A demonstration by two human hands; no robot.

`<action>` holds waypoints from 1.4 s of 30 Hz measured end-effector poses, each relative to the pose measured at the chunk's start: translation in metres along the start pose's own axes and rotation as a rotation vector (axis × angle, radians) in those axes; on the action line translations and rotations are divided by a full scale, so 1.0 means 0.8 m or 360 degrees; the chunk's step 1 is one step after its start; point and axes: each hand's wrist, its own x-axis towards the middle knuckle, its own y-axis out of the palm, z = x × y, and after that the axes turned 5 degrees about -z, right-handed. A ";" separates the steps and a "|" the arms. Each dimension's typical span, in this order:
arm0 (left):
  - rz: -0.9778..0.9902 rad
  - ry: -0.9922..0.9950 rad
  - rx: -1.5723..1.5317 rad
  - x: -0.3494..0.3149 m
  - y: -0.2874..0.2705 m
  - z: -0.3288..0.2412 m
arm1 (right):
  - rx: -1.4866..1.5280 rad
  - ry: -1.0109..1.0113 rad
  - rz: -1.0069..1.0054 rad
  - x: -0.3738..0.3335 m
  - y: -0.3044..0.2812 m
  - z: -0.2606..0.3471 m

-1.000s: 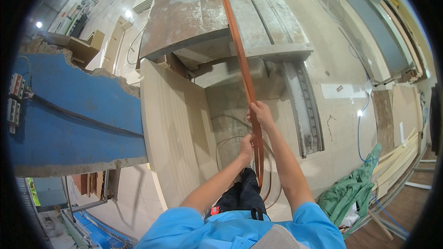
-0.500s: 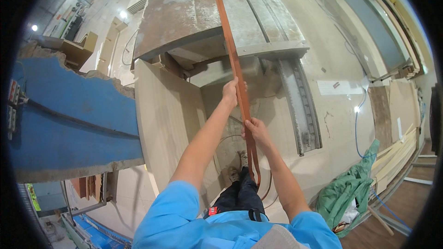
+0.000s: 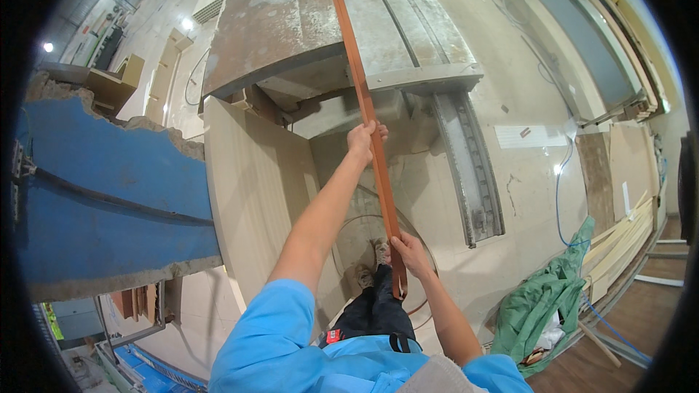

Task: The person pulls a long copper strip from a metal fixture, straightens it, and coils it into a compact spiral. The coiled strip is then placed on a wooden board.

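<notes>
Down the middle of the frame, from the top edge to just above my dark trouser legs (image 3: 370,306), runs one reddish-brown strip (image 3: 352,51), with both my hands on it. My left hand (image 3: 364,140), near the centre, is wrapped around the strip, fingertips showing past its right edge. Lower down, my right hand (image 3: 412,253) pinches the same strip, thumb against its right edge (those fingers are partly hidden, so I can't tell how they all sit). Two bare forearms lead back to two blue sleeves (image 3: 273,320).

At the top centre, the strip passes over one worn metal table (image 3: 273,18). Left of centre stands one pale wooden panel (image 3: 258,196), and right of centre one metal rail (image 3: 470,175) reaches down from under the table. My two shoes (image 3: 380,251) show below the centre, and one red tag (image 3: 333,335) sits at my waist. One blue slab (image 3: 109,204) with a rough edge fills the left. At lower right I count one green sheet (image 3: 539,313), beside pale wooden slats (image 3: 622,247) too overlapped to count.
</notes>
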 end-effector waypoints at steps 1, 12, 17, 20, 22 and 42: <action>-0.0045 -0.0029 -0.0022 -0.007 0.001 0.005 | 0.0004 0.0026 0.0000 -0.006 -0.004 -0.006; -0.0152 0.0046 0.0030 -0.106 -0.008 0.067 | -0.0769 -0.0170 -0.0154 0.009 -0.043 -0.044; -0.0215 0.0047 -0.0002 -0.142 -0.016 0.095 | -0.0736 -0.0598 -0.0432 0.108 -0.032 0.042; -0.0252 0.0056 0.0006 -0.153 -0.016 0.100 | -0.0699 -0.0656 -0.0378 0.153 -0.014 0.102; -0.0268 0.0006 0.0000 -0.160 -0.016 0.101 | -0.0720 -0.0631 -0.0441 0.181 0.006 0.134; -0.0136 -0.0261 -0.0296 -0.254 -0.066 0.195 | 0.0026 -0.0202 -0.0006 0.191 0.038 0.120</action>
